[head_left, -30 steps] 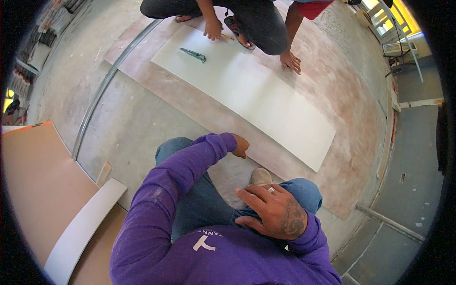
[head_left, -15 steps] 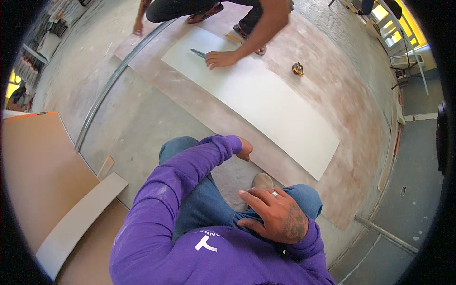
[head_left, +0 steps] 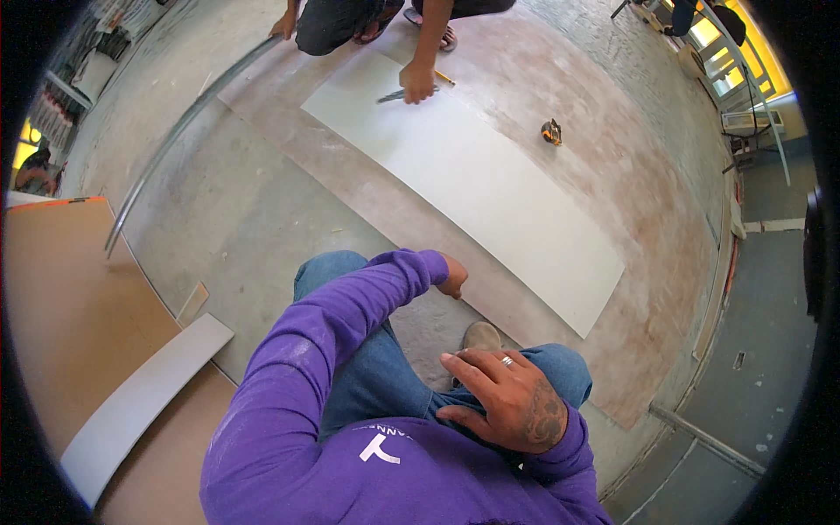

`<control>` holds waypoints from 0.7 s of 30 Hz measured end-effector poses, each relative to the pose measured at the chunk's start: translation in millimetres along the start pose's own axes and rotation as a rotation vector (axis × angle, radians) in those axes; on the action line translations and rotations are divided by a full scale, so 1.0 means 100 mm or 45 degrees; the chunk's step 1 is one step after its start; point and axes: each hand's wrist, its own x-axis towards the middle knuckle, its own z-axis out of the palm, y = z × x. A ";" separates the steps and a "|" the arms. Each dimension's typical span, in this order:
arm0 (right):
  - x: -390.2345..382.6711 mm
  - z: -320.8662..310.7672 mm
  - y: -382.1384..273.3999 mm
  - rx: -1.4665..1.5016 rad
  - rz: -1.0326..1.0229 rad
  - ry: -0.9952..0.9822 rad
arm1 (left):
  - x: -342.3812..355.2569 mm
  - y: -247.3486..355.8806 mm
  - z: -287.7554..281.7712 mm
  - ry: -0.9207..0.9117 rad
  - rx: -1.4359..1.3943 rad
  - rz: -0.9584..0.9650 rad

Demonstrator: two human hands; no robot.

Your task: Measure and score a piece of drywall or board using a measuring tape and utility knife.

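My right hand (head_left: pixel 506 398) lies palm down by my bent right knee, fingers apart, a ring on one of them; it holds nothing. Past my left knee hangs my left hand (head_left: pixel 451 276), its fingers mostly hidden from above. Both are apart from the long white board (head_left: pixel 490 184) on the floor in front of me. Across from me a crouching person's hand (head_left: pixel 417 81) grips a slim grey tool (head_left: pixel 394 95) over the board's far end. That person's other hand (head_left: pixel 285 24) holds a long metal channel (head_left: pixel 175 131), its near end at the brown board on my left.
A larger dusty sheet (head_left: pixel 639 219) lies under the white board. On it are a black and orange tape measure (head_left: pixel 551 132) and a yellow pencil-like stick (head_left: pixel 444 78). To my left, a pale strip (head_left: pixel 144 407) rests across a brown board (head_left: pixel 79 289). A grey wall (head_left: pixel 752 350) stands at right.
The other person's hand has closed on the grey tool and lifted off the board. Their other hand has taken the metal channel, which has shifted left. My hands stay put.
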 end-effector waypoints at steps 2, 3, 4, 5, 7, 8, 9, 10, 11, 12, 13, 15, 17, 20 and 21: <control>0.00 -0.01 -0.01 0.003 0.002 0.005 | 0.00 0.00 -0.01 0.018 -0.019 -0.003; 0.00 -0.01 -0.01 0.015 -0.001 0.010 | -0.02 -0.01 -0.02 0.020 -0.014 -0.005; 0.01 0.00 -0.01 0.027 -0.006 0.017 | -0.04 -0.02 -0.03 0.063 -0.040 -0.017; 0.01 -0.01 0.00 0.022 -0.007 0.026 | -0.09 -0.03 -0.06 0.107 -0.061 -0.027; 0.03 0.01 0.03 0.014 -0.019 0.015 | -0.25 -0.06 -0.08 0.276 -0.096 -0.041; 0.05 0.01 0.05 0.009 -0.031 0.023 | -0.35 -0.07 -0.10 0.445 -0.141 -0.051; 0.05 0.03 0.08 0.011 -0.009 0.031 | -0.49 -0.05 -0.15 0.451 -0.128 -0.056; 0.06 0.04 0.11 0.014 0.011 0.038 | -0.64 -0.04 -0.19 0.686 -0.199 -0.028; 0.08 0.06 0.15 0.007 0.001 0.056 | -0.86 -0.02 -0.27 0.921 -0.263 0.002; 0.08 0.09 0.20 0.005 0.016 0.079 | -1.12 0.06 -0.36 1.114 -0.401 0.065; 0.07 0.10 0.25 0.005 0.030 0.100 | -1.42 0.16 -0.45 1.304 -0.541 0.130; 0.08 0.10 0.31 0.030 0.021 0.125 | -2.00 0.26 -0.51 1.649 -0.655 0.205; 0.09 0.09 0.37 0.060 0.012 0.140 | -2.60 0.37 -0.52 1.901 -0.819 0.140; 0.11 0.09 0.48 0.076 0.012 0.171 | -3.28 0.40 -0.49 2.204 -0.840 0.046; 0.12 0.10 0.52 0.099 -0.014 0.225 | -3.43 0.46 -0.50 2.323 -0.806 0.036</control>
